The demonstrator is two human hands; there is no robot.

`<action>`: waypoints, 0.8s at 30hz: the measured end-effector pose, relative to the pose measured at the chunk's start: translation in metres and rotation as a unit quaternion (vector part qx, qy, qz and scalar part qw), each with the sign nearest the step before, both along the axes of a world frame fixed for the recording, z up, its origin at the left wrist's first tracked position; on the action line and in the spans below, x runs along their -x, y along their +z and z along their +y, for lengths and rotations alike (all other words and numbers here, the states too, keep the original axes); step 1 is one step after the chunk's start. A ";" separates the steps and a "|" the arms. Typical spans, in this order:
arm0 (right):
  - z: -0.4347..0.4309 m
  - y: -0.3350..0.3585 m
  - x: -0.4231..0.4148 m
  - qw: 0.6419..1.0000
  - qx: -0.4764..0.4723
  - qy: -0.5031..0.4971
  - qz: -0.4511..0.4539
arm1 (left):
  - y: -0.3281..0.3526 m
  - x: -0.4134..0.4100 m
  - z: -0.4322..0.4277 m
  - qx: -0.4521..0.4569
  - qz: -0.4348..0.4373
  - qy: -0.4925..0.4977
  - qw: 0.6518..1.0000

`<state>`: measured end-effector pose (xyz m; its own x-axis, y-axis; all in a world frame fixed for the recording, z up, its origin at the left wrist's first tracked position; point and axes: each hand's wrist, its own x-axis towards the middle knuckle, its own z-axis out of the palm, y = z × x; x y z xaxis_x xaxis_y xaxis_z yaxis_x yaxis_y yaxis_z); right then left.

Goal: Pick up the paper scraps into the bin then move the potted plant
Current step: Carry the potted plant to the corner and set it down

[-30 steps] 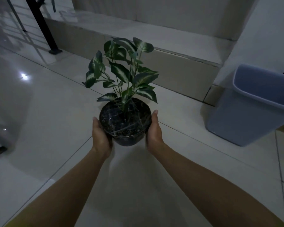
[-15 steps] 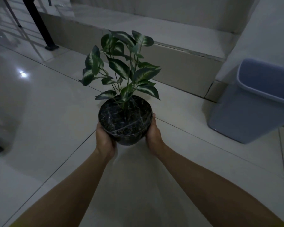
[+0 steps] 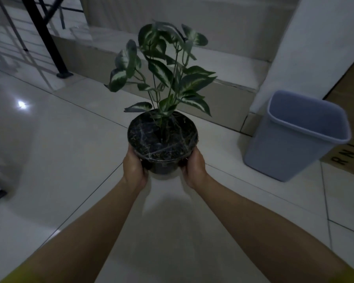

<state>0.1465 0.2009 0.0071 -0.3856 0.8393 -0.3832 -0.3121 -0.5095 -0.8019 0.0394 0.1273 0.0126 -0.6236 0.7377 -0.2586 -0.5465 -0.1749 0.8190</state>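
The potted plant is a dark round pot with green-and-white leaves, held upright above the tiled floor in the middle of the view. My left hand grips the pot's left side and my right hand grips its right side. The blue-grey bin stands on the floor to the right, apart from the pot; its inside is hard to see in the dim light. No paper scraps show on the floor.
A low tiled step runs across behind the plant. A black metal leg stands at the far left. A white wall corner rises behind the bin, with a cardboard box at the right edge.
Both hands have lifted the pot higher off the floor, and my hands have slid lower around its base. The view has tilted, so the bin sits closer in.
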 end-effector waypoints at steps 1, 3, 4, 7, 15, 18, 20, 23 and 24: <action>-0.002 0.004 -0.002 1.000 -0.004 -0.012 0.006 | 0.006 -0.005 0.000 -0.003 0.002 -0.008 1.000; -0.006 0.014 -0.005 0.999 -0.023 -0.025 0.036 | 0.017 -0.015 0.000 -0.017 0.013 -0.020 1.000; -0.008 0.018 -0.007 0.998 -0.029 -0.023 0.054 | 0.022 -0.019 0.000 -0.024 0.015 -0.023 0.999; -0.012 0.030 -0.014 0.996 -0.033 -0.012 0.080 | 0.037 -0.032 -0.002 -0.035 -0.014 -0.023 0.999; -0.020 0.067 -0.044 0.998 -0.015 -0.010 0.068 | 0.070 -0.064 -0.009 -0.046 -0.065 -0.037 0.996; -0.021 0.087 -0.059 0.997 -0.021 -0.032 0.061 | 0.091 -0.080 -0.007 -0.061 -0.060 -0.042 0.995; -0.022 0.099 -0.069 0.997 -0.019 -0.048 0.056 | 0.103 -0.091 -0.006 -0.063 -0.061 -0.042 0.995; -0.023 0.119 -0.087 0.995 -0.023 -0.070 0.068 | 0.123 -0.110 -0.004 -0.072 -0.060 -0.034 0.995; -0.024 0.126 -0.095 0.994 -0.027 -0.079 0.074 | 0.130 -0.118 -0.003 -0.081 -0.058 -0.037 0.994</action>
<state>0.2415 0.1773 0.1335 -0.2960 0.9119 -0.2844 -0.5005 -0.4016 -0.7669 0.1570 0.1239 0.1426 -0.5390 0.8183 -0.1998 -0.6515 -0.2546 0.7147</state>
